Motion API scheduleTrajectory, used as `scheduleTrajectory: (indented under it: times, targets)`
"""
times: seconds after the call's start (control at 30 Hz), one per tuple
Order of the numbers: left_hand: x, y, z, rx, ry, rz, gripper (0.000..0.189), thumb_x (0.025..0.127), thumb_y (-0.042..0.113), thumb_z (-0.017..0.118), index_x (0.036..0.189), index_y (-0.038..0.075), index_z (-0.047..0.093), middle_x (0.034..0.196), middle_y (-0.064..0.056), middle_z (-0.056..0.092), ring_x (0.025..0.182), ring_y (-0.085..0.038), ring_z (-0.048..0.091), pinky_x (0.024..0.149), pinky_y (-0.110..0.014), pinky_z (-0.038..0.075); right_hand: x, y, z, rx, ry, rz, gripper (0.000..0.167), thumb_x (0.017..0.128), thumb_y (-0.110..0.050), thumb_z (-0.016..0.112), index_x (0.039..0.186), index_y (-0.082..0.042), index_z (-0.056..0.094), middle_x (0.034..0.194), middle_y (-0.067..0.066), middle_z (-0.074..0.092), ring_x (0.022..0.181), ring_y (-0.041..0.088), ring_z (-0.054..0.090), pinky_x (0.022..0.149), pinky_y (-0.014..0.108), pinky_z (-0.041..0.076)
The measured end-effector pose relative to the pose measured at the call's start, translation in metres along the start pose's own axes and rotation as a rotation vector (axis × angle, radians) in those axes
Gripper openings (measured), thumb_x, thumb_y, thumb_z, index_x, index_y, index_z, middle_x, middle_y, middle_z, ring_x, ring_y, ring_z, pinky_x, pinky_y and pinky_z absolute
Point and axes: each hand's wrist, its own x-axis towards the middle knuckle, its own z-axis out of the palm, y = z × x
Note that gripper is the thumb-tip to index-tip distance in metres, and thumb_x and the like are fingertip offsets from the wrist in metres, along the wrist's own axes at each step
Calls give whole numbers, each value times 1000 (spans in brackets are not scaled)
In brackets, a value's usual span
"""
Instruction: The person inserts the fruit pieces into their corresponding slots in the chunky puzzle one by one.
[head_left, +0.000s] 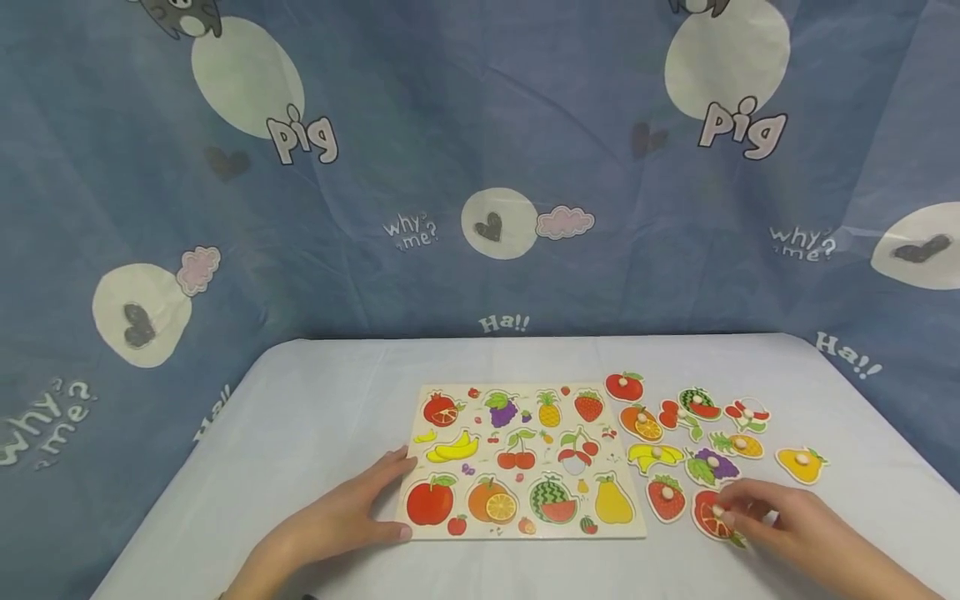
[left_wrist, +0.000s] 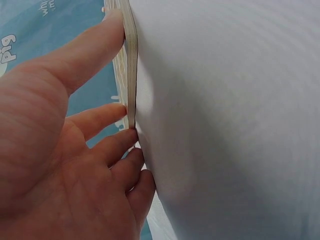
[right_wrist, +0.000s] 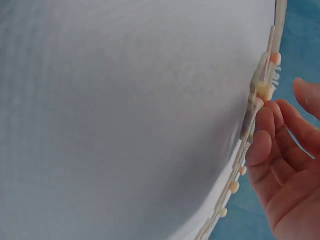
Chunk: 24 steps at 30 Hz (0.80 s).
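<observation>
A wooden fruit puzzle board (head_left: 525, 533) lies flat, printed with pictures of fruit. At its left edge, my left hand (head_left: 341, 508) touches the board with thumb and fingertips spread; the left wrist view shows the thumb (left_wrist: 95, 50) and fingers against the board's side (left_wrist: 131, 75). My right hand (head_left: 780, 512) is over the pomegranate piece (head_left: 708, 518), fingertips close to its knob. In the right wrist view, the thumb (right_wrist: 306, 95) stands apart from the piece's knob (right_wrist: 265, 91), and the fingers are loosely bent beside it.
Several knobbed fruit pieces lie right of the board, among them strawberry (head_left: 663, 504), grape (head_left: 720, 471), banana (head_left: 648, 458), orange (head_left: 633, 421), apple (head_left: 633, 390), and pear (head_left: 798, 471). Some touch or overlap. The white table (head_left: 337, 392) ends at a blue printed curtain (head_left: 420, 292).
</observation>
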Motion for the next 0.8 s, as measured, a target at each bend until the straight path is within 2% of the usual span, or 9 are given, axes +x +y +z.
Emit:
scheduleTrajectory:
  times: [0.17,0.33,0.53,0.8]
  targets:
    - [1,-1,1,2,4,-4,90,69,41,87,147,24,46,158,-5,32,143,-29,30,107,-61,33,4,2,2,33,-36,-16,23,90,-29,72,106,-14,69,81,-14,58,72,1,50,60,21,46]
    - [1,-2,0,-3,-1,-12,90,69,42,87,148,25,46,158,-5,32,143,-30,30,107,-62,32,10,1,3,114,-88,60,26,90,-28,72,108,-9,69,84,-5,60,72,4,50,60,21,47]
    - [1,-2,0,-14,-13,6,90,70,43,86,148,24,45,158,-5,31,143,-30,29,108,-63,31,16,1,3,177,-104,120,24,87,-26,75,102,-9,68,80,0,57,72,6,51,57,21,46]
    - [-1,-1,0,-37,-15,12,89,71,42,85,148,24,45,158,-5,31,142,-31,29,107,-65,29,19,2,4,143,-98,155,20,85,-22,77,99,-9,68,78,-2,57,72,8,53,61,20,44]
